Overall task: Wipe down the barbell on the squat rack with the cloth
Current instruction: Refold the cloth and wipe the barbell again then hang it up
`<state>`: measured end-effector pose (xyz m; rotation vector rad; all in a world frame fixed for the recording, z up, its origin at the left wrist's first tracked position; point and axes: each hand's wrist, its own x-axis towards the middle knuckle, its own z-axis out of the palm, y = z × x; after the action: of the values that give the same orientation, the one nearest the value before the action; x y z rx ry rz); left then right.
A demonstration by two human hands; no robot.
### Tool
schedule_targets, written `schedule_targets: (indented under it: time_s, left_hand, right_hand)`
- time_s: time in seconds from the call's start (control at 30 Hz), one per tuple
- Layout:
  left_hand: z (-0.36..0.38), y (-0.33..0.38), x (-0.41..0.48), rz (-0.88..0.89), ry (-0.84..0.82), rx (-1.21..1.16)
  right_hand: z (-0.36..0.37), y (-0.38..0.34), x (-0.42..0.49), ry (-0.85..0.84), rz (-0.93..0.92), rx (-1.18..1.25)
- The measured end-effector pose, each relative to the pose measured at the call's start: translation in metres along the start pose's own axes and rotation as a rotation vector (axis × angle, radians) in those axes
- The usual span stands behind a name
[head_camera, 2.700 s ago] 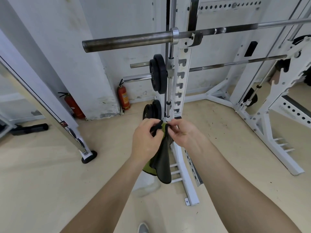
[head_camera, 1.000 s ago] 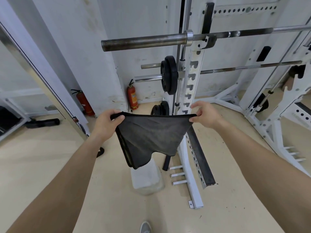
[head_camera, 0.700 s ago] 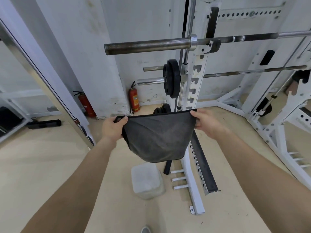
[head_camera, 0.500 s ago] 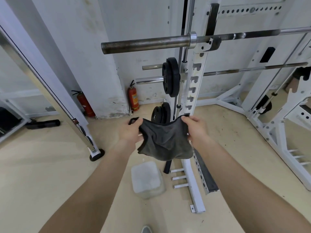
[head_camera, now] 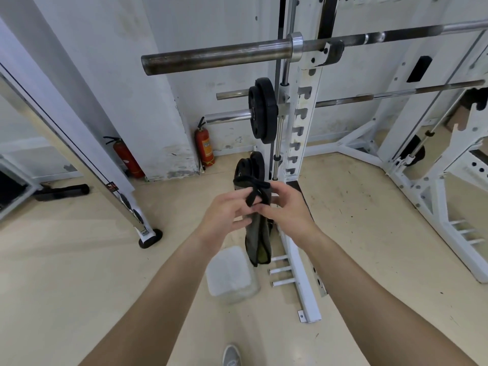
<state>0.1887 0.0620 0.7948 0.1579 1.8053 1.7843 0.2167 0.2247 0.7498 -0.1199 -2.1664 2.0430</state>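
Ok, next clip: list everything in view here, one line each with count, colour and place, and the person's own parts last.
barbell: one, dark steel, on the rack hooks, upper centre
squat rack: one, white, centre to right
second bar: one, silver, lower on the rack, right
weight plates: two pairs, black, on pegs left of the upright, one above the other
fire extinguishers: two, red, on the floor by the wall
block: one, whitish, on the floor below the hands
cloth: one, dark grey with a yellow-green side, bunched and hanging from both hands
shoe: one, grey, bottom edge
left hand: pinching the cloth's top
right hand: gripping the cloth beside it
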Motion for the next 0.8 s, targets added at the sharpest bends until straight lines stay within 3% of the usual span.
schedule_targets:
  time_s: [0.07, 0.2, 0.23, 0.3, 0.4, 0.6, 0.8]
  left_hand:
    - [-0.009, -0.003, -0.002, 0.011, 0.035, 0.147]
    - [-0.036, -0.021, 0.006, 0.259, 0.461, 0.520]
    - [-0.044, -0.026, 0.008, 0.243, 0.468, 0.582]
    - [-0.055, -0.034, 0.012, 0.147, 0.328, 0.623]
    - [-0.061, -0.039, 0.015, 0.104, 0.172, 0.507]
    - [-0.089, -0.032, 0.025, 0.175, 0.297, 0.526]
    - [-0.129, -0.054, 0.068, 0.089, 0.199, 0.640]
  right_hand:
    - [-0.002, 0.004, 0.008, 0.045, 0.019, -0.004]
    - [0.000, 0.001, 0.022, -0.022, 0.097, 0.074]
    - [-0.001, -0.002, 0.024, -0.060, 0.109, 0.098]
    - [-0.004, -0.008, 0.028, -0.133, 0.126, 0.127]
    - [-0.006, -0.010, 0.035, -0.205, 0.132, 0.152]
    - [-0.003, 0.009, 0.054, -0.154, 0.214, -0.083]
    - [0.029, 0.056, 0.082, -0.098, 0.371, -0.200]
